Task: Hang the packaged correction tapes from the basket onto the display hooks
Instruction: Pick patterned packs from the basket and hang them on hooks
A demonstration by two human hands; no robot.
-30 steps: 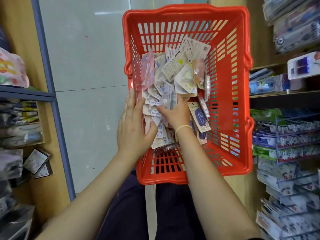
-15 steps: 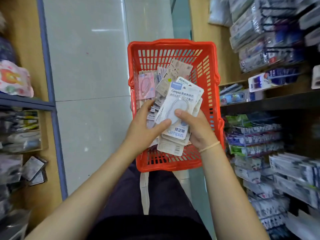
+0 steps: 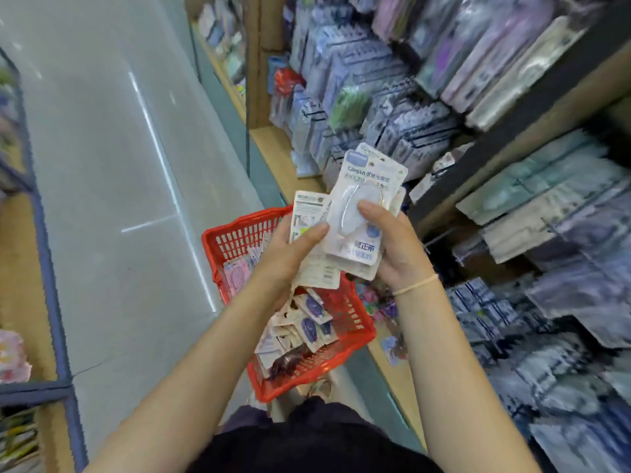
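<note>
Above red basket: left hand, right hand grip tape packs; stocked hooks beside.

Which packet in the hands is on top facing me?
The white Campus correction tape packet, under the right hand's thumb. It shows its printed front with the clear bubble; the packet beside it, under the left hand's thumb, sits partly behind it.

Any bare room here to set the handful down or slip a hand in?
Free: grey floor left of the red basket, up to the blue-edged shelf opposite. Crowded: basket full of packs; right-side display hooks densely hung. Both hands, left hand and right hand, grip the stack of packs.
</note>
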